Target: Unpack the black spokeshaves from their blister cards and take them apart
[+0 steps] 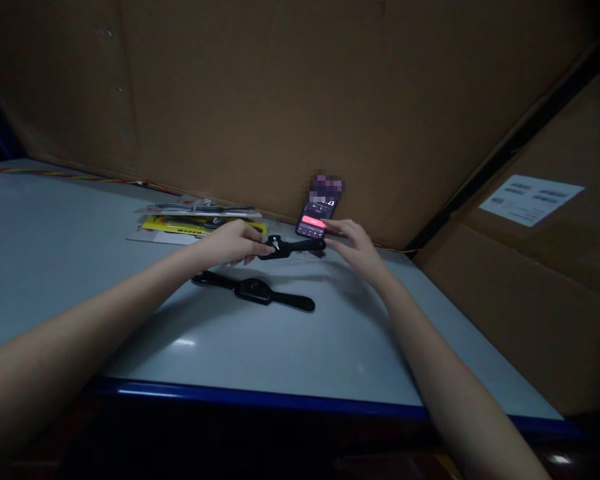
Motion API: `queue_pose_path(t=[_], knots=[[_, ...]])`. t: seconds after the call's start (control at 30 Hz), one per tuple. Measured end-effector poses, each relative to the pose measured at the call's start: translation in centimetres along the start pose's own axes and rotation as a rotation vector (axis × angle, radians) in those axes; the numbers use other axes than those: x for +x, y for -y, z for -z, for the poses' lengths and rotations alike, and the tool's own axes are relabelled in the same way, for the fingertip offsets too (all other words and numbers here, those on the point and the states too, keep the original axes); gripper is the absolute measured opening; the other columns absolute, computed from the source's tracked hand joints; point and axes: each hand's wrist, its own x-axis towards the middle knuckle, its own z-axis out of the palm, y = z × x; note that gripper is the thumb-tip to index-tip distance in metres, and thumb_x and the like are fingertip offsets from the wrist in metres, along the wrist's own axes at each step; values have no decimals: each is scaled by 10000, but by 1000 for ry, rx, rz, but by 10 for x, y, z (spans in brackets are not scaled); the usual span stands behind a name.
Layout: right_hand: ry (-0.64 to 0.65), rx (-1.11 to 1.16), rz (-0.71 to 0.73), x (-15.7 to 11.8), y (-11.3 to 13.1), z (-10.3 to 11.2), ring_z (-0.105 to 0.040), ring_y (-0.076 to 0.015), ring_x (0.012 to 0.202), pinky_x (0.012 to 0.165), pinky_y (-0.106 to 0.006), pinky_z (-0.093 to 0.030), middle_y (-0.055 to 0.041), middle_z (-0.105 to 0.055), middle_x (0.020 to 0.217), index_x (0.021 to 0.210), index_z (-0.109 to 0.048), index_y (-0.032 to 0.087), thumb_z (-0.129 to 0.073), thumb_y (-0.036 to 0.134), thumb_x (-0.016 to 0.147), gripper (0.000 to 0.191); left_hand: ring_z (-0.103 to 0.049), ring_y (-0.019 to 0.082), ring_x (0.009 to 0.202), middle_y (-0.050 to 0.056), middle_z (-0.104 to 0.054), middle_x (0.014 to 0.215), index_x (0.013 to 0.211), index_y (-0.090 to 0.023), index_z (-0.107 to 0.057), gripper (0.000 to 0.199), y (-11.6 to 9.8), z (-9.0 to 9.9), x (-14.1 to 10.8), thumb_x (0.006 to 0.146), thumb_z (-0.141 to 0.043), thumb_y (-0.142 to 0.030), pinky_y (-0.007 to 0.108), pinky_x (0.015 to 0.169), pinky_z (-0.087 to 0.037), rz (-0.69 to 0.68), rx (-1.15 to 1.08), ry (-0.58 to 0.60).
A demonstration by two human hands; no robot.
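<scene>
My left hand (235,243) is closed on one end of a black two-handled tool (305,247) with a small silvery part at its middle. The tool's other handle points right, toward my right hand (353,245), whose fingers are apart at the handle's tip, in front of the phone. A second black two-handled tool (254,291) lies on the table nearer to me. Behind the held tool, a lit phone (313,223) leans on the cardboard wall.
Packaged items on yellow and white cards (153,223) are stacked at the back left. A red-yellow cable (70,175) runs along the cardboard wall (230,100). The grey table (280,353) has a blue front edge. A labelled cardboard panel (500,280) stands right.
</scene>
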Motion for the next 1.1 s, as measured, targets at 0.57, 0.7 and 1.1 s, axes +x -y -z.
queue_pose_path(t=[0.57, 0.7, 1.1], knots=[[181, 61, 23, -7, -18, -20, -586, -236, 986, 790, -357, -451, -98, -621, 1067, 1009, -525, 194, -738, 432, 627, 498, -369, 75, 387, -20, -462, 494, 607, -153, -544, 345, 8, 8, 3, 683, -645, -474, 215, 353, -245, 151, -289, -158], [80, -60, 165, -4, -7, -9, -557, -256, 1068, 885, -402, -405, -111, -619, 1132, 1034, -523, 199, -741, 412, 637, 501, -402, 92, 404, 5, -495, 490, 598, -147, -563, 369, 15, 11, 7, 683, -621, -501, 221, 374, -270, 185, -260, -233], [-21, -341, 499, -12, 54, -2, -499, -224, 1166, 971, -436, -268, -39, -583, 1242, 1248, -437, 276, -577, 295, 826, 445, -419, 92, 402, 20, -542, 538, 713, -141, -619, 349, 25, 28, 9, 720, -585, -488, 227, 358, -255, 165, -378, -212]])
